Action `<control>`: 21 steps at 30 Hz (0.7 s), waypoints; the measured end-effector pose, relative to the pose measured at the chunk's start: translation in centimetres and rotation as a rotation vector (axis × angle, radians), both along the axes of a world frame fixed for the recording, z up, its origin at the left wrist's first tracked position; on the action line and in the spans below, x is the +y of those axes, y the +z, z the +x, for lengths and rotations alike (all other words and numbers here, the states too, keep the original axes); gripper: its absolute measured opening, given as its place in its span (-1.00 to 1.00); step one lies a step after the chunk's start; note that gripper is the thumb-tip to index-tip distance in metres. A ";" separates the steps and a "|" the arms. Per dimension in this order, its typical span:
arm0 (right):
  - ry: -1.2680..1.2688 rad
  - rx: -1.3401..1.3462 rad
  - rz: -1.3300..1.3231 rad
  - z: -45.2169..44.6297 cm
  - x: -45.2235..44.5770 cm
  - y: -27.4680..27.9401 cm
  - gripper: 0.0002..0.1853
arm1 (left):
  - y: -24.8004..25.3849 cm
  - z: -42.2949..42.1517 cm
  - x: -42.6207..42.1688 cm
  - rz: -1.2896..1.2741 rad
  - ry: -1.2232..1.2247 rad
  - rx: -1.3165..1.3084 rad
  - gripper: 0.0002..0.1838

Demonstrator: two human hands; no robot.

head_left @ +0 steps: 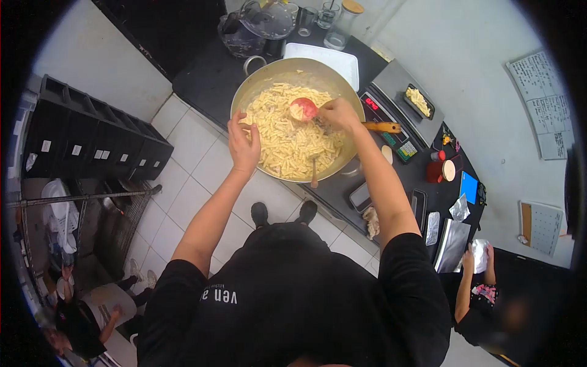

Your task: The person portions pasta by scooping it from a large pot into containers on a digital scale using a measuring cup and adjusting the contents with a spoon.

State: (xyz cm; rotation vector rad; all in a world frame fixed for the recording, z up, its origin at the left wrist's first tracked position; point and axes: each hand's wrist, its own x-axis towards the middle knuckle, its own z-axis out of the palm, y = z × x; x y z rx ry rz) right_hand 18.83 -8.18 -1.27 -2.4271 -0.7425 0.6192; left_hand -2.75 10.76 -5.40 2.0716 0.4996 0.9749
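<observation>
Your right hand (339,114)'s pinching the red scoop (304,108), bowl leftward over pasta (278,137); left hand (244,145)'s spread at the pot (249,89) rim.

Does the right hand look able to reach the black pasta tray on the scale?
Probably yes: though the right hand holds a red scoop, only the pot's rim seems to stand between it and the black tray, which sits uncovered.

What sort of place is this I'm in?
Most likely a commercial or catering kitchen: there's a very large pan of pasta, a digital scale beside it, and another person holding foil.
</observation>
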 end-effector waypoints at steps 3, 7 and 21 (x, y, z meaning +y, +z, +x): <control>-0.103 0.138 0.104 0.2 -1.4 1.5 -0.71 | 0.2 0.0 -0.1 -0.002 0.004 -0.002 -0.43; -0.170 0.271 0.252 -0.4 -4.6 7.1 -0.74 | -0.1 0.0 0.0 0.053 0.021 0.013 -0.44; -0.584 -0.240 0.389 12.7 -29.0 10.6 -0.66 | -0.4 0.3 -0.2 0.053 0.012 0.048 -0.49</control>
